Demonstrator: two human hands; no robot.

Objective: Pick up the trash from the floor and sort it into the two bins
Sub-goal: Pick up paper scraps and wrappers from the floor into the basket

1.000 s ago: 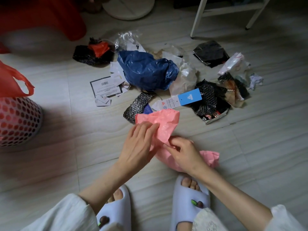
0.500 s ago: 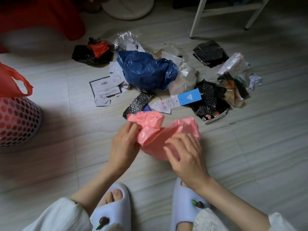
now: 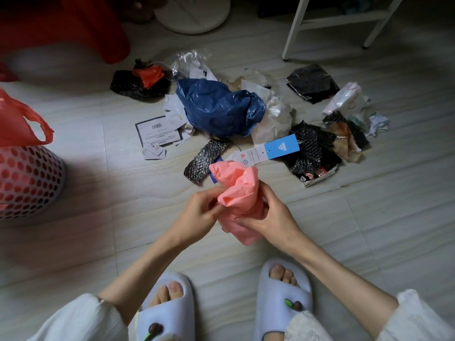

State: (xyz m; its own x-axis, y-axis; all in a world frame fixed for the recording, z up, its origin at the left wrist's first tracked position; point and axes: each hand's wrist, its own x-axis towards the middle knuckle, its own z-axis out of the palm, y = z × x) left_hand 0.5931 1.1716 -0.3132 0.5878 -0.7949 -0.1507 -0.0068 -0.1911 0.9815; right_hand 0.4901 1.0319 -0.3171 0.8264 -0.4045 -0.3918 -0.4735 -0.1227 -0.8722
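Note:
A crumpled pink plastic bag (image 3: 240, 193) is bunched between both my hands, just above the floor in front of my feet. My left hand (image 3: 199, 210) pinches its left side and my right hand (image 3: 268, 212) grips its right side. Beyond it lies a pile of trash: a blue plastic bag (image 3: 216, 107), a blue-and-white tag (image 3: 268, 151), black bubble wrap (image 3: 206, 158), a white plastic bag (image 3: 273, 121), black wrappers (image 3: 310, 153) and a paper label (image 3: 157, 131). A perforated bin (image 3: 27, 178) lined with a red bag (image 3: 17, 121) stands at the left.
A red stool (image 3: 73, 23) stands at the back left, a round white base (image 3: 194, 13) at the back centre, and white furniture legs (image 3: 293, 28) at the back right. My feet in pale slippers (image 3: 165, 313) are below my hands. Grey floor tiles stretch right.
The pink bag has been gathered from a spread sheet into a tight bundle. Both hands have closed in around it and lifted it slightly off the floor.

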